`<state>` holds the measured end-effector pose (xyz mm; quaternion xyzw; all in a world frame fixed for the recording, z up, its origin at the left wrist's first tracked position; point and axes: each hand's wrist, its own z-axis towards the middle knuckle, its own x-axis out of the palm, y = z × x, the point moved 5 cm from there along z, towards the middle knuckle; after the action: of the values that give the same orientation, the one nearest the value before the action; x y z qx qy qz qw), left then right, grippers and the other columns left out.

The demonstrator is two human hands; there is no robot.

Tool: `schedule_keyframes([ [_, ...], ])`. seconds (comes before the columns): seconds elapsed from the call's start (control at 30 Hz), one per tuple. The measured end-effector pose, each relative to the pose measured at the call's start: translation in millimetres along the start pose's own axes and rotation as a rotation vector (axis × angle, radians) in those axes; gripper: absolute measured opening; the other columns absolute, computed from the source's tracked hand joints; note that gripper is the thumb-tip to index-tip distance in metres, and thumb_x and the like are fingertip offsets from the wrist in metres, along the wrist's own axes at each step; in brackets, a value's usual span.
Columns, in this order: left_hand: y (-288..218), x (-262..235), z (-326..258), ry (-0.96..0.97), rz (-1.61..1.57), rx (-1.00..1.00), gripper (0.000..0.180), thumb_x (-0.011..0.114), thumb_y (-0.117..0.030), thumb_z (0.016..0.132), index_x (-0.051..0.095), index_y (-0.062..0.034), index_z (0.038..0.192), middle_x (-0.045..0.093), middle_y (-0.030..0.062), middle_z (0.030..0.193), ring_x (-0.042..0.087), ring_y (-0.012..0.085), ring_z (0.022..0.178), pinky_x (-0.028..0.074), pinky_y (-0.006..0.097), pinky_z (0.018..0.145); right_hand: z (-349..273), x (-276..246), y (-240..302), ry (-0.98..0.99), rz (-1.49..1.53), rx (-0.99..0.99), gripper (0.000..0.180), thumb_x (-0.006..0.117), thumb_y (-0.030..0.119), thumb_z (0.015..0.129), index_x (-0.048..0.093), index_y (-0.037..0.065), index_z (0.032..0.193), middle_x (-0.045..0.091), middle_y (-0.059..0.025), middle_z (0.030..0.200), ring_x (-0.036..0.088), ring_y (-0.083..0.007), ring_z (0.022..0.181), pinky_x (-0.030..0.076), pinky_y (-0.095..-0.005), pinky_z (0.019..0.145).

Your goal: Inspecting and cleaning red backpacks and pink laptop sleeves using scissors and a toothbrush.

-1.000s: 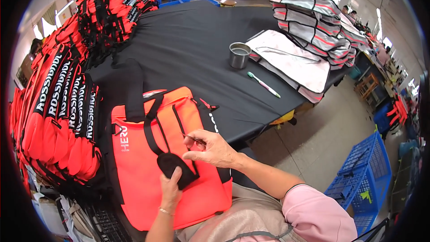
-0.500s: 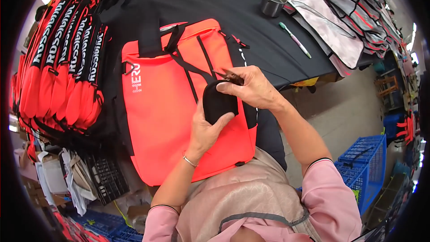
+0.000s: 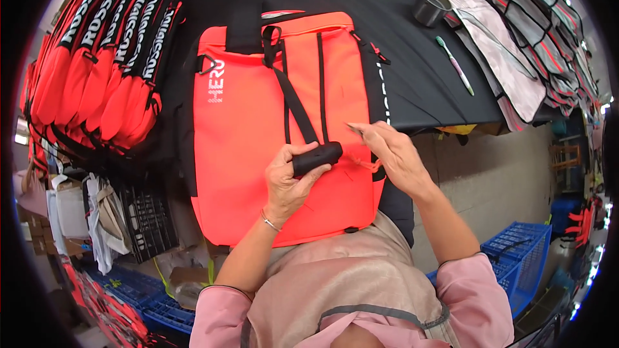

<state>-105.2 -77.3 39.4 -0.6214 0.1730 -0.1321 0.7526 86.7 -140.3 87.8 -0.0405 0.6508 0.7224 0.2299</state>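
I've got the left hand [image 3: 284, 177] clamped on the black handle wrap [image 3: 318, 158], presumably steadying it; right hand [image 3: 396, 154] apart, pinching a small pointed tool [image 3: 354, 129]. Orange-red bag [image 3: 242, 148] beneath both, at desk [image 3: 412, 84] edge.

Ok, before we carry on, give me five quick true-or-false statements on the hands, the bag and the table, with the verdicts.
1. The left hand holds a rolled black piece. True.
2. The right hand grips the black strap. False: it holds a small dark tool, apart from the strap.
3. The orange-red bag lies beneath both hands. True.
4. The toothbrush stands inside the metal cup. False: it lies beside the cup on the black-covered table.
5. Stacked red bags are on the person's left. True.
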Motion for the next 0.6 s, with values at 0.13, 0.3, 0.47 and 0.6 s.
schedule_keyframes([
  [0.13,-5,5,1,0.047,0.068,0.138,0.026,0.079,0.001,0.074,0.074,-0.0046,0.099,0.068,0.0086,0.102,0.066,0.0149,0.083,0.054,0.025,0.072,-24,0,14,-0.058,-0.029,0.065,0.023,0.066,0.017,0.092,0.065,-0.003,0.104,0.061,-0.0053,0.087,0.062,-0.014,0.077,0.051,-0.0258,0.064],
  [0.3,-6,7,1,0.057,0.094,0.223,0.026,0.077,0.003,0.075,0.074,-0.003,0.1,0.069,0.0086,0.1,0.069,0.0165,0.085,0.056,0.027,0.073,-18,6,30,-0.024,-0.335,-0.155,0.024,0.077,0.019,0.079,0.065,0.001,0.089,0.065,-0.0088,0.082,0.059,-0.0247,0.072,0.048,-0.0351,0.062],
  [0.47,-10,7,0,0.096,0.105,0.229,0.026,0.076,0.005,0.075,0.073,-0.0019,0.1,0.069,0.0095,0.102,0.069,0.0173,0.086,0.057,0.027,0.073,-11,10,30,0.019,-0.408,-0.217,0.022,0.077,0.018,0.078,0.064,0.002,0.087,0.065,-0.0086,0.081,0.06,-0.025,0.072,0.048,-0.0354,0.062],
  [0.6,-3,7,-3,0.084,0.086,0.261,0.026,0.076,0.005,0.074,0.073,-0.0018,0.099,0.069,0.0099,0.103,0.07,0.0178,0.085,0.057,0.027,0.073,-11,10,29,0.077,-0.435,-0.203,0.021,0.077,0.018,0.078,0.064,0.003,0.085,0.063,-0.0079,0.078,0.06,-0.0246,0.071,0.048,-0.0354,0.062],
])
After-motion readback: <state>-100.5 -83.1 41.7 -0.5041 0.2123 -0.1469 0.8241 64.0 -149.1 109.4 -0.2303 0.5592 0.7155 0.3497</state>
